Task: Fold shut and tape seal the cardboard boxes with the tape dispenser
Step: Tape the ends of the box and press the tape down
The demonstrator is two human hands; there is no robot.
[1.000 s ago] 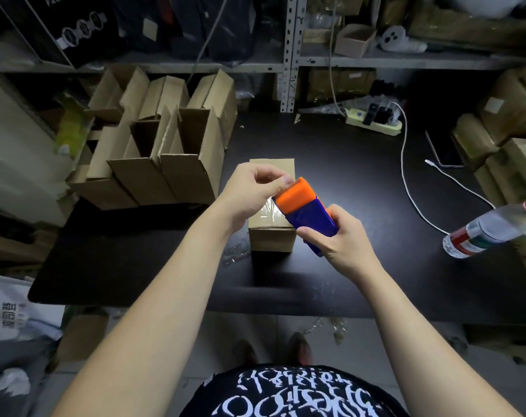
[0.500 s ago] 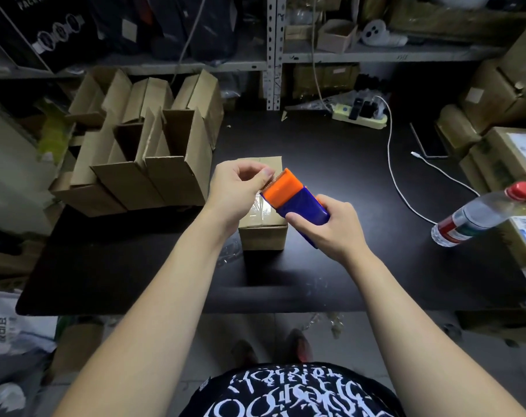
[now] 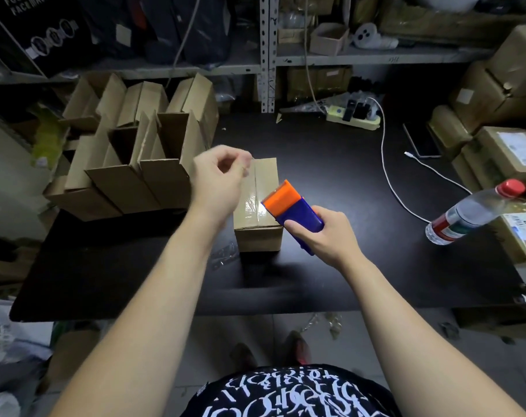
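Head view: loose tape could wrinkle or stick to itself.
My right grip clutches the tape dispenser at the box standing mid-table. My left grip is curled and blurred above it, and I cannot tell if it pinches tape.

Took left hand off orange head of tape dispenser, where fingertips pinched 1.0 s and 0.5 s back. Now apart from it, raised over far-left part of cardboard box top, fingers curled, motion-blurred. Cannot tell whether anything pinched. Drew dispenser back in right hand toward near-right corner of box; orange head now over near-right edge instead of mid-top. Opened clear gap between the two hands, exposing centre seam and glossy tape on near half of box top.
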